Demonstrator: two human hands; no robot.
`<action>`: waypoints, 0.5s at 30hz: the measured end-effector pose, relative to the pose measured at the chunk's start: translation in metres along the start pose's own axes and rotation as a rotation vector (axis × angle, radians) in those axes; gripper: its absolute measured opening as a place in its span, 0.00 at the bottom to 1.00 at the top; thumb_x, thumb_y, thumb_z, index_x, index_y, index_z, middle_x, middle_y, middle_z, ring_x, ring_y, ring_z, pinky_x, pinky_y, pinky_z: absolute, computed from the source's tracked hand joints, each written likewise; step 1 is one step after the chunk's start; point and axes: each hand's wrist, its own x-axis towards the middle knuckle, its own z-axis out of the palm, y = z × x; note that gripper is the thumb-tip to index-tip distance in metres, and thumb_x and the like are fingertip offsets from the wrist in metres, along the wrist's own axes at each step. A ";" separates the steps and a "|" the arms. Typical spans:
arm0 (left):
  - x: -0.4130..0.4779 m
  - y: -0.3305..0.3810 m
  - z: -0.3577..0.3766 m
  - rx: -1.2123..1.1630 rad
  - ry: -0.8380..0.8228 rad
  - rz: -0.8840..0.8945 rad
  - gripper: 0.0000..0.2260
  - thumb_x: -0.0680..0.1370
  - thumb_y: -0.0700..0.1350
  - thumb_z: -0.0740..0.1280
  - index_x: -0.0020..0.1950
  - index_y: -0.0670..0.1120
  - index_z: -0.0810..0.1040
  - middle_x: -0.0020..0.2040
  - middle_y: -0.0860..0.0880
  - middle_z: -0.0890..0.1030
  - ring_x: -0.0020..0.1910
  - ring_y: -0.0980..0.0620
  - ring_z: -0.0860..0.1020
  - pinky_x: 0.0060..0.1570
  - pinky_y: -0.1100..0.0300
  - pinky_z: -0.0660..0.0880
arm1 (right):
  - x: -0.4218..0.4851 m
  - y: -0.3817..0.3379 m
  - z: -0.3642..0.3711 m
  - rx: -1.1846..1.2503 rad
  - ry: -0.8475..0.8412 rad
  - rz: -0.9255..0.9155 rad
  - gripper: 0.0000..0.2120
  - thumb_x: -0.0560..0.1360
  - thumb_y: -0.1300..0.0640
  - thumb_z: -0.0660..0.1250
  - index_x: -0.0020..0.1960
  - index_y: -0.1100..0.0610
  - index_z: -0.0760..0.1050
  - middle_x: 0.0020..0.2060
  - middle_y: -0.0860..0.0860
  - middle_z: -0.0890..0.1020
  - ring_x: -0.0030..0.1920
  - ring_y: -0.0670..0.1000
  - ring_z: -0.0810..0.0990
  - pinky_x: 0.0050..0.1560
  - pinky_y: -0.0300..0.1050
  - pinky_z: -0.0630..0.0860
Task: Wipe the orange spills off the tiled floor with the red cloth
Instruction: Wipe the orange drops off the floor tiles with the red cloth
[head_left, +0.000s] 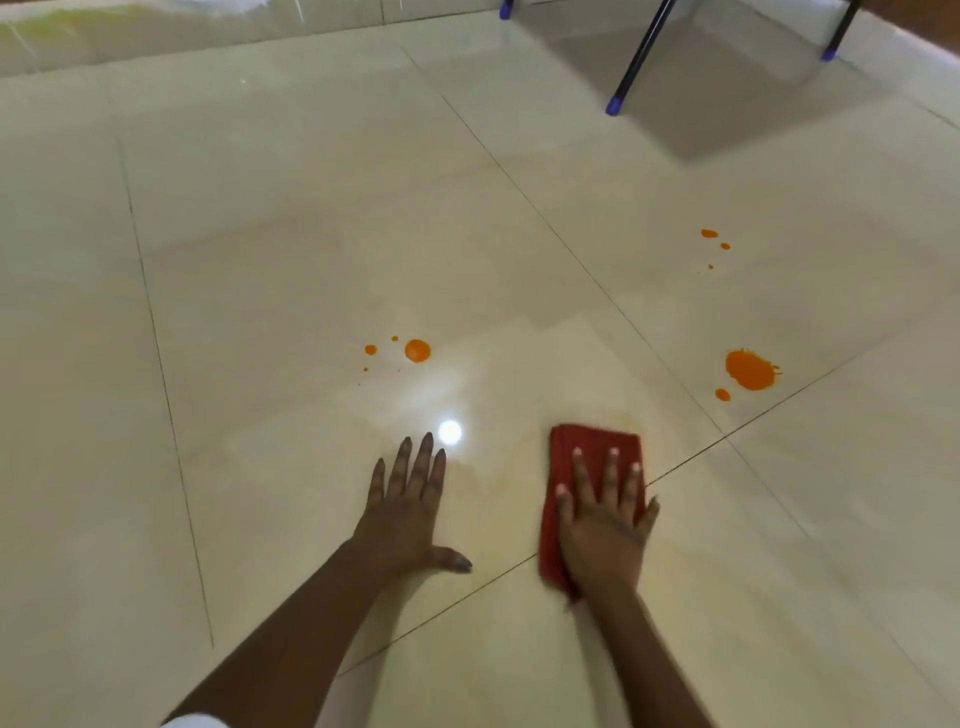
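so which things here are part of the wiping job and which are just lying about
Job:
- red cloth under right hand
- orange spills: large splat, round drop, small spots
- tiled floor

Just there:
- left hand, flat on the floor
- blue-tipped legs

No legible text, label, brand mark, number or sign appears on any surface in view: the tiled floor (311, 234), the red cloth (592, 452) and the dark furniture legs (641, 52) with blue caps at the far right corner of the floor all carry no readable marking
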 end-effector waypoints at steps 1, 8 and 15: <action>0.001 -0.002 0.002 -0.009 0.001 0.001 0.61 0.60 0.78 0.60 0.70 0.45 0.25 0.67 0.47 0.19 0.64 0.44 0.19 0.67 0.43 0.28 | -0.016 -0.018 0.007 0.054 0.001 -0.071 0.26 0.77 0.42 0.49 0.74 0.45 0.56 0.75 0.56 0.59 0.75 0.60 0.56 0.69 0.65 0.54; 0.000 -0.008 0.005 -0.078 0.054 0.026 0.62 0.55 0.82 0.55 0.67 0.48 0.20 0.68 0.52 0.18 0.66 0.52 0.18 0.58 0.53 0.15 | 0.099 -0.018 -0.013 -0.037 -0.033 -0.050 0.25 0.80 0.43 0.47 0.76 0.43 0.48 0.77 0.53 0.48 0.76 0.56 0.44 0.74 0.60 0.43; -0.001 -0.005 0.003 -0.099 0.031 0.013 0.61 0.57 0.81 0.55 0.67 0.48 0.20 0.67 0.52 0.17 0.66 0.50 0.18 0.63 0.48 0.21 | 0.013 -0.055 0.012 0.052 0.020 -0.168 0.25 0.77 0.42 0.48 0.73 0.45 0.60 0.75 0.56 0.60 0.75 0.61 0.55 0.71 0.62 0.52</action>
